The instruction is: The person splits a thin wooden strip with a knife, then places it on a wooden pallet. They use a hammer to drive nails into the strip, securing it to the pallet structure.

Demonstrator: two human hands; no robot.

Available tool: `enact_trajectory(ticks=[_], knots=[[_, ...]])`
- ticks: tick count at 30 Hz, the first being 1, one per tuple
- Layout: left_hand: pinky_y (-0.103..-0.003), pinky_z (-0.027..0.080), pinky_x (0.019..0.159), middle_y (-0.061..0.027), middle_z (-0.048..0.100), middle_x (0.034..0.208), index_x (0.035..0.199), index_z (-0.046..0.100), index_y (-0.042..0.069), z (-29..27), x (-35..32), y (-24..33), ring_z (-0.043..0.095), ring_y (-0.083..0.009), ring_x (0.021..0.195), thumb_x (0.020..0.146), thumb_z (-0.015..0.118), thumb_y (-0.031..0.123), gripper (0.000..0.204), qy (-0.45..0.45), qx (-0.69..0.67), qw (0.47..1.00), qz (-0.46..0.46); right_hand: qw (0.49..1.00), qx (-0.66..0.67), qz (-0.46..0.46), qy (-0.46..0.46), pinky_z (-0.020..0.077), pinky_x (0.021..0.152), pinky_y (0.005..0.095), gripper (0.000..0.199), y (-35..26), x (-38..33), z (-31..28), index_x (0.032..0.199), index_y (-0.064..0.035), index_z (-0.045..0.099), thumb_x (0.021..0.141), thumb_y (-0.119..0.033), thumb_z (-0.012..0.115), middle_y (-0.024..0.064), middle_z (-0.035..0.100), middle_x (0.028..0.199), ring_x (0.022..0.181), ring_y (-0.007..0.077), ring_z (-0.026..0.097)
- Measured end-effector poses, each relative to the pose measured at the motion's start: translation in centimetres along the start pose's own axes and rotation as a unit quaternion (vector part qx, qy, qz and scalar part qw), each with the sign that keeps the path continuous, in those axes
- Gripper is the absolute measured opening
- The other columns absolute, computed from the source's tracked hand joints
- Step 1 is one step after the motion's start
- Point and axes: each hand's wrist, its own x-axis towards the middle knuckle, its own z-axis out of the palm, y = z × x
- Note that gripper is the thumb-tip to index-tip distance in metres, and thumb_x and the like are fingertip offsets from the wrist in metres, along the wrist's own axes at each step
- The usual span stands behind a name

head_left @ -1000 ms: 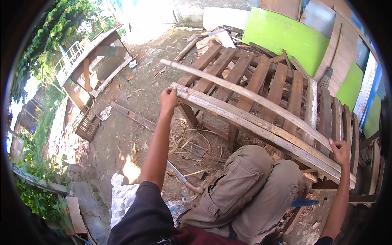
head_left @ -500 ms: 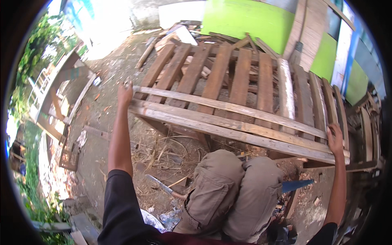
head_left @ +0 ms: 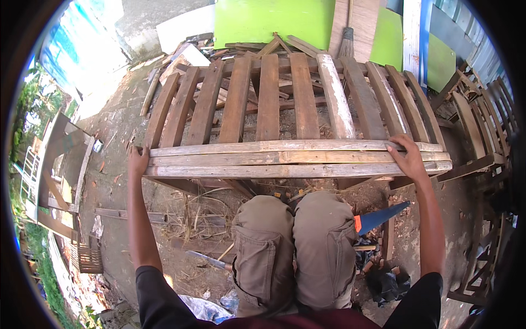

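Arms outstretched; left hand (head_left: 138, 162), right hand (head_left: 408, 159), each grip wrapped round long planks (head_left: 290, 159) ends.

Seen from above, lower half of the frame: black short sleeves ending above the elbows, at lower left and lower right. Bare forearms running up from there to a left hand (head_left: 138, 162) at mid left and a right hand (head_left: 408, 159) at mid right. No gloves, watch or rings visible. Dark maroon cloth along the bottom edge, centre. Khaki cargo trousers at lower centre, creased, with a flapped pocket on the thigh at left of centre.
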Motion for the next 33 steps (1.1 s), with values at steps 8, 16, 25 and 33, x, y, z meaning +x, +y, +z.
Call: enact_trajectory(ticks=[8,16,25,33], knots=[[-0.049,0.039,0.112,-0.027,0.052,0.145,0.136,0.057,-0.003,1.2,-2.5,2.7,0.051,-0.0438,0.134,0.101,0.054,0.05,0.064,-0.017,-0.012,0.996,0.089,0.999,0.006,-0.003,0.043,0.05,0.095,0.0381,0.033,1.4,-0.8,0.5,0.118,-0.002,0.071,0.091,-0.02,0.076,0.0173,0.066,0.116,0.108,0.032,0.065],[-0.04,0.044,0.106,-0.0194,0.064,0.131,0.121,0.07,0.001,-0.8,-12.2,21.7,0.059,-0.0331,0.125,0.092,0.073,0.017,0.034,-0.153,-0.232,0.904,0.325,0.996,0.069,0.042,0.024,0.052,0.093,0.038,0.036,2.0,-0.6,-0.1,0.12,-0.0078,0.073,0.091,-0.027,0.077,0.0147,0.066,0.113,0.105,0.0294,0.066],[-0.037,0.048,0.087,-0.0131,0.068,0.102,0.108,0.077,0.001,0.9,-13.7,25.7,0.062,-0.029,0.097,0.086,0.076,0.008,0.022,-0.125,-0.245,0.888,0.368,0.999,0.023,0.035,0.016,0.0517,0.095,0.0351,0.035,2.7,-0.9,-0.6,0.121,-0.0096,0.075,0.09,-0.026,0.079,0.0114,0.066,0.118,0.109,0.0251,0.065],[-0.038,0.046,0.09,-0.0129,0.068,0.101,0.108,0.077,0.002,1.6,-15.0,28.8,0.06,-0.0308,0.099,0.085,0.077,0.009,0.024,-0.123,-0.219,0.873,0.419,0.998,0.026,0.042,0.035,0.0503,0.097,0.0353,0.034,6.2,-1.4,-2.5,0.12,-0.0085,0.075,0.09,-0.023,0.079,0.0094,0.066,0.117,0.111,0.0244,0.064]])
